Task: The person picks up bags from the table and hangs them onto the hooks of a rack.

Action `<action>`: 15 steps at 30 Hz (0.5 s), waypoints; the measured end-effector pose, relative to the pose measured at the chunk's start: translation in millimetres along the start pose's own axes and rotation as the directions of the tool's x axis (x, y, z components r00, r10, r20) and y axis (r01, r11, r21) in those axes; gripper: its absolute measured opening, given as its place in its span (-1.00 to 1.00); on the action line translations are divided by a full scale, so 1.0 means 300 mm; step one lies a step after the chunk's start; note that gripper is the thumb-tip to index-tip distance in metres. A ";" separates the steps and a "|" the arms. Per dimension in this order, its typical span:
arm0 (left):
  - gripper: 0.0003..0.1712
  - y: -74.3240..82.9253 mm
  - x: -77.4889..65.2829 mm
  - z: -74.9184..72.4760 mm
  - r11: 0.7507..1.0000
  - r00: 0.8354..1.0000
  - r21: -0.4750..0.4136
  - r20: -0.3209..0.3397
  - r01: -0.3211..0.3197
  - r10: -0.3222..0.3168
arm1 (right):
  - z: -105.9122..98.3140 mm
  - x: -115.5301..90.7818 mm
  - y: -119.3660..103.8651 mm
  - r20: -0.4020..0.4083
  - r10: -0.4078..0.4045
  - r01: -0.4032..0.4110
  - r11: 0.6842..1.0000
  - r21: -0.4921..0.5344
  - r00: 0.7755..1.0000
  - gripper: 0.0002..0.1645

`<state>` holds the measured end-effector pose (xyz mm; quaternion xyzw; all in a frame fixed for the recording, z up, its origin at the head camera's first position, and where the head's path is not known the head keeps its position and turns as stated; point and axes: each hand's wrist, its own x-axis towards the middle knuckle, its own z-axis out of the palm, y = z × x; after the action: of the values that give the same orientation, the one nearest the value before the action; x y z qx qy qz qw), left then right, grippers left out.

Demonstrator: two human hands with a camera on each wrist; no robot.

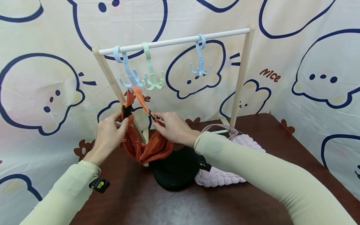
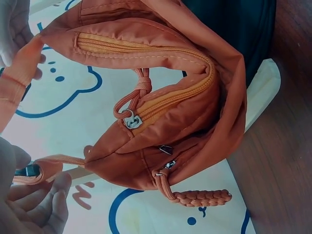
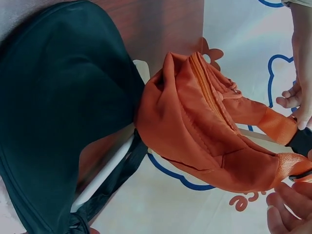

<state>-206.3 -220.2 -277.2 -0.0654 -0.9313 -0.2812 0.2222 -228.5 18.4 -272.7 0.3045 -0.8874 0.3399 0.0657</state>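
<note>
An orange waist bag (image 1: 149,147) hangs by its strap (image 1: 139,97), which loops up to the leftmost blue hook hanger (image 1: 130,76). My left hand (image 1: 108,136) pinches the strap by its black buckle (image 1: 127,111). On the other side, my right hand (image 1: 175,127) pinches the strap near a small dark slider (image 1: 151,114). The bag's zipper (image 2: 195,95) and a braided pull (image 2: 202,197) show in the left wrist view. In the right wrist view the bag body sags below both hands, beside a dark green bag (image 3: 58,107).
A white rod (image 1: 174,41) on wooden posts carries the hangers, including a green one (image 1: 153,79) and another blue one (image 1: 201,64). On the brown table (image 1: 118,200) lie the dark bag and a pale pink quilted bag (image 1: 219,178). Behind hangs a printed cloth (image 1: 50,90).
</note>
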 end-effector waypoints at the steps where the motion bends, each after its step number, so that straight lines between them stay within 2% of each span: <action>1: -0.54 -0.001 0.000 0.000 1.000 1.000 0.000 0.002 0.001 -0.001 | 0.000 -0.001 0.003 0.001 0.001 -0.001 1.000 0.001 1.000 -0.47; 8: -0.52 -0.014 -0.010 0.000 1.000 0.999 0.000 0.035 0.017 -0.017 | -0.006 -0.004 0.016 0.002 -0.005 0.006 1.000 -0.007 1.000 -0.49; 15: -0.50 -0.026 -0.019 -0.008 1.000 0.999 0.001 0.031 0.025 -0.025 | -0.017 -0.006 0.031 0.000 -0.012 0.012 1.000 -0.003 1.000 -0.51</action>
<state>-202.3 -228.0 -281.9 -0.0579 -0.9353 -0.2829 0.2043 -232.9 28.2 -274.6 0.3099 -0.8860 0.3381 0.0684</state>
